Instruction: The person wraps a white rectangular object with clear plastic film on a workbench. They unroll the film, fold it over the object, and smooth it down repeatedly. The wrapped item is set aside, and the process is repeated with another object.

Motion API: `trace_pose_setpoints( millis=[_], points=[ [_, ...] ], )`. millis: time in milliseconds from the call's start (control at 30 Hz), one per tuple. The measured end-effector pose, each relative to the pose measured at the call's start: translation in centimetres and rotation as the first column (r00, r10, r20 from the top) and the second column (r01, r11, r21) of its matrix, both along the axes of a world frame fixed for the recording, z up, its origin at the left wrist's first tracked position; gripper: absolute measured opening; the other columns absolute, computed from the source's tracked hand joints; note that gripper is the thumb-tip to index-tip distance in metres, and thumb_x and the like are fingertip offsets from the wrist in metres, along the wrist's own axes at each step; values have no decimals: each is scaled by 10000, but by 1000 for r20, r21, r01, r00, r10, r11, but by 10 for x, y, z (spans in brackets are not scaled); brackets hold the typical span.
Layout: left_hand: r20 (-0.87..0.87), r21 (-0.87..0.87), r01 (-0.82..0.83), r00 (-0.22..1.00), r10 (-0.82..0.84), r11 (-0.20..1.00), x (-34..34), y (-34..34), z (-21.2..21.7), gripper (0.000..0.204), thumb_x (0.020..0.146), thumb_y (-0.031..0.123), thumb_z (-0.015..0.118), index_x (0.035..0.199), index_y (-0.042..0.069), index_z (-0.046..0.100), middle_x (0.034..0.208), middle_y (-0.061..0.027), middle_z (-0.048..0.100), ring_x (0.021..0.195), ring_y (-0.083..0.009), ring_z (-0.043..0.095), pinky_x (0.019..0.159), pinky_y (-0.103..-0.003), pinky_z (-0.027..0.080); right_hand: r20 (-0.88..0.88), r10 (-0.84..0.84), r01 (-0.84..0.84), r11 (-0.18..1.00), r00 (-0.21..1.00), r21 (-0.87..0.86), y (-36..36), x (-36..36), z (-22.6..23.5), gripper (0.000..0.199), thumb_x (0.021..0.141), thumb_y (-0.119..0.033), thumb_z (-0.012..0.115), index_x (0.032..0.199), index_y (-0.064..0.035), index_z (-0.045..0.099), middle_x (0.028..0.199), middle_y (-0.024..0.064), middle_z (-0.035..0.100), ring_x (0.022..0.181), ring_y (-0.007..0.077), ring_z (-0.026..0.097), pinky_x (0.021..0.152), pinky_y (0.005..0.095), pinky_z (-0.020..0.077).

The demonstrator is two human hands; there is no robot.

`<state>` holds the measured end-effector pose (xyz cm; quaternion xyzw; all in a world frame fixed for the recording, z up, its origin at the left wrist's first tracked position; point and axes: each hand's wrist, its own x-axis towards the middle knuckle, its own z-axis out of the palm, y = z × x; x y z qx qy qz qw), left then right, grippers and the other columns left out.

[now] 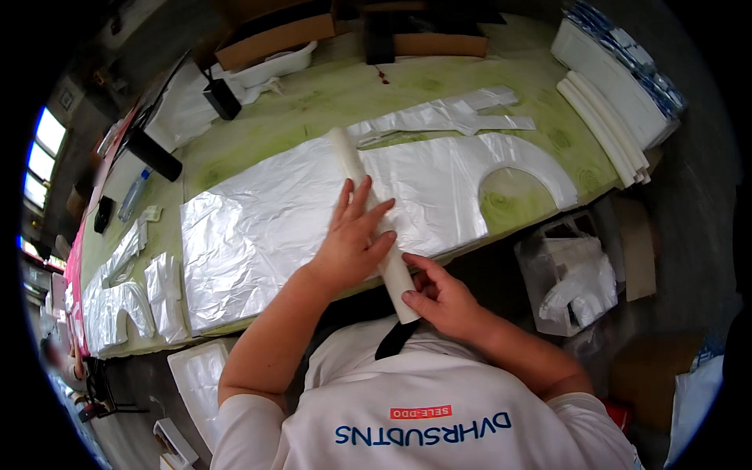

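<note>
A thin, shiny white plastic sheet (258, 227) lies spread across the table in front of me, creased at its left part. Its right end has a rounded cut-out that looks like the neck of an apron. Across the sheet rests a long white tube (398, 286), its near end jutting past the table edge toward my body. My left hand (354, 235) lies over the middle of the tube with its fingers spread. At the near end, my right hand (445, 301) holds the tube between thumb and fingers.
Plastic strips (446, 117) lie beyond the sheet; folded plastic pieces (163, 294) are at left. A black cylinder (153, 154), a bottle (134, 196) and a black box (222, 99) stand farther left. White rolls (603, 129) lie at far right. Below the right edge sits a bin (576, 274) of plastic.
</note>
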<state>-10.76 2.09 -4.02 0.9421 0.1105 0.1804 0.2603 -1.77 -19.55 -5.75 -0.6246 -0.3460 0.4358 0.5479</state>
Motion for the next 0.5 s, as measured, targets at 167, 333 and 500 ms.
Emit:
trace_pose_setpoints(
  millis=[167, 333, 500],
  points=[
    [128, 10, 112, 985, -112, 994, 35, -25, 49, 367, 845, 162, 770, 1193, 87, 682, 1342, -148, 621, 1292, -382, 532, 1043, -462, 462, -161, -154, 170, 981, 975, 93, -14, 4, -13, 429, 997, -140, 653, 1387, -16, 525, 944, 4, 570, 799, 57, 519, 724, 226, 472],
    [-320, 4, 125, 940, -117, 992, 90, -45, 38, 327, 860, 307, 750, 1078, 69, 701, 1038, -140, 717, 937, -344, 692, 823, -415, 548, -156, -233, 247, 967, 960, 71, -29, 9, -11, 309, 1009, -135, 639, 1289, -13, 592, 982, 4, 597, 830, 51, 536, 740, 218, 476],
    [-457, -55, 98, 882, -113, 994, 110, -34, 29, 274, 914, 290, 684, 1047, 51, 693, 942, -153, 727, 888, -344, 696, 809, -423, 547, -205, -298, 309, 951, 932, 19, -48, 16, -24, 251, 1009, -115, 638, 1237, -12, 616, 1035, 21, 636, 869, 61, 557, 750, 230, 495]
  ],
)
